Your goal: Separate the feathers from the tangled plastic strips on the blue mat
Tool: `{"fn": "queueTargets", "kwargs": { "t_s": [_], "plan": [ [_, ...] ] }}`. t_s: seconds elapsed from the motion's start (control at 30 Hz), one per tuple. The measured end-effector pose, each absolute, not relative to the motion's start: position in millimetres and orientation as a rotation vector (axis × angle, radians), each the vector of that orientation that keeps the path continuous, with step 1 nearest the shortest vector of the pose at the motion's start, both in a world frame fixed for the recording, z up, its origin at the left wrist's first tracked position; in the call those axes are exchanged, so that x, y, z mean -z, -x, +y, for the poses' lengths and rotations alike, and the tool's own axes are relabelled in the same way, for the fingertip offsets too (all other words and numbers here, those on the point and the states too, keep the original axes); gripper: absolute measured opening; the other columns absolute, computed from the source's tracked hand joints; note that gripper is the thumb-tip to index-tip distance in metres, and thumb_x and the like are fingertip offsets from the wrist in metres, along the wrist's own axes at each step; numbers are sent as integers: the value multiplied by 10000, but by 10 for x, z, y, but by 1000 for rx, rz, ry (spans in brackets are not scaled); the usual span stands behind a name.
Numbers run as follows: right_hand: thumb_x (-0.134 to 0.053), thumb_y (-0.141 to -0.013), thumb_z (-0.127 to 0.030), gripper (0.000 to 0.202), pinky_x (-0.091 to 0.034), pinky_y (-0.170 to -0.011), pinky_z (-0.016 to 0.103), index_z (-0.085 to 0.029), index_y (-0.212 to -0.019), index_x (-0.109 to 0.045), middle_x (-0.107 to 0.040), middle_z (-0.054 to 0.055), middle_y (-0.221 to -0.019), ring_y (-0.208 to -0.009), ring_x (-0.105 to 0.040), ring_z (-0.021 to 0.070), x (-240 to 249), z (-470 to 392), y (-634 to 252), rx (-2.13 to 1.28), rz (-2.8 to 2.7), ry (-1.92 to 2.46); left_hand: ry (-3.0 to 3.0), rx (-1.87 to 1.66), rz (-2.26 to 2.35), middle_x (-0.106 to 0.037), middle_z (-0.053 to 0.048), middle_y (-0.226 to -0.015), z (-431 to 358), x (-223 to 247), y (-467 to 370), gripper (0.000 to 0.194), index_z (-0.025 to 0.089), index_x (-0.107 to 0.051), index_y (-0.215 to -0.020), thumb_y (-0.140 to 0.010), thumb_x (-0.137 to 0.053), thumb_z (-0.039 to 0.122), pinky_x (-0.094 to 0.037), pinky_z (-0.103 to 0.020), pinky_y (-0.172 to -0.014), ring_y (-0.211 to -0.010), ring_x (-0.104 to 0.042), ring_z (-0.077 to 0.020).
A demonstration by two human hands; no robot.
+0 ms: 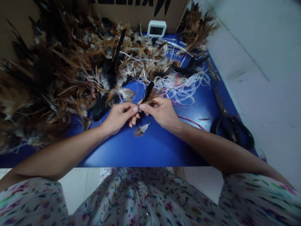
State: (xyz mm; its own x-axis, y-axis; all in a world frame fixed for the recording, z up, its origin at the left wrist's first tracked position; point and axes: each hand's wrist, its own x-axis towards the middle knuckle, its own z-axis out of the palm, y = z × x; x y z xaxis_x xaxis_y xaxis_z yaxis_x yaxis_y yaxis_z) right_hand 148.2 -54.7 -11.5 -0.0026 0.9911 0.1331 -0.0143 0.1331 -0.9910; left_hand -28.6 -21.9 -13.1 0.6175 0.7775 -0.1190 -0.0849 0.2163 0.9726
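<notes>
Both hands meet over the middle of the blue table (122, 150). Pinched between thumb and fingers of my right hand (163, 111) is a small bunch of feathers (148, 92), black and brown, its tips pointing up and away. My left hand (121, 116) is closed too, thumb against fingers at the lower end of the bunch. What lies between the left fingertips is too small to make out. Just below the hands a small loose grey feather (141, 129) rests on the table.
A large heap of brown and black feathers (70, 75) covers the left and back. White ribbons (183, 86) tangle behind my right hand. Black-handled scissors (231, 128) lie at the right edge. A white digital timer (156, 29) stands before a cardboard box (134, 15).
</notes>
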Motion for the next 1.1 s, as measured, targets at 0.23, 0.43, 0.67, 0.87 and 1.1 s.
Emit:
{"fn": "queueTargets", "kwargs": {
  "t_s": [0.23, 0.43, 0.67, 0.87, 1.1],
  "plan": [
    [-826, -693, -535, 373, -490, -602, 271, -178, -684, -716, -659, 5, -688, -623, -556, 103, 74, -555, -1473, -1083, -1279, 1122, -1106, -623, 720, -637, 0, -602, -198, 63, 276, 392, 124, -662, -710, -715, -828, 479, -435, -161, -400, -445, -533, -52],
    [-806, -735, -516, 341, -505, -646, 287, -188, -683, -732, -677, 23, -742, -669, -585, 117, 98, -571, -1488, -1019, -1314, 1114, -1060, -556, 703, -669, -20, -632, -210, 51, 277, 390, 113, -690, -732, -710, -835, 475, -436, -164, -394, -446, -539, -54],
    [-813, -736, -505, 312, -500, -650, 287, -208, -797, -740, -657, 0, -716, -688, -584, 125, 81, -585, -1472, -1027, -1287, 1083, -996, -543, 678, -701, -32, -684, -189, 52, 285, 371, 106, -701, -760, -710, -844, 445, -447, -158, -394, -452, -554, -51],
    [-816, -732, -496, 299, -492, -636, 276, -213, -797, -744, -668, -3, -743, -693, -585, 119, 87, -574, -1479, -1040, -1289, 1095, -982, -587, 676, -705, -19, -692, -188, 72, 278, 331, 114, -702, -764, -704, -858, 400, -444, -153, -385, -442, -556, -46],
    [-838, -690, -519, 367, -458, -536, 244, -183, -729, -697, -673, -7, -678, -569, -534, 83, 135, -524, -1469, -1175, -1114, 1047, -1016, -590, 648, -707, -15, -695, -193, 80, 278, 373, 114, -709, -838, -675, -875, 406, -456, -165, -391, -441, -559, -51]
  ]
}}
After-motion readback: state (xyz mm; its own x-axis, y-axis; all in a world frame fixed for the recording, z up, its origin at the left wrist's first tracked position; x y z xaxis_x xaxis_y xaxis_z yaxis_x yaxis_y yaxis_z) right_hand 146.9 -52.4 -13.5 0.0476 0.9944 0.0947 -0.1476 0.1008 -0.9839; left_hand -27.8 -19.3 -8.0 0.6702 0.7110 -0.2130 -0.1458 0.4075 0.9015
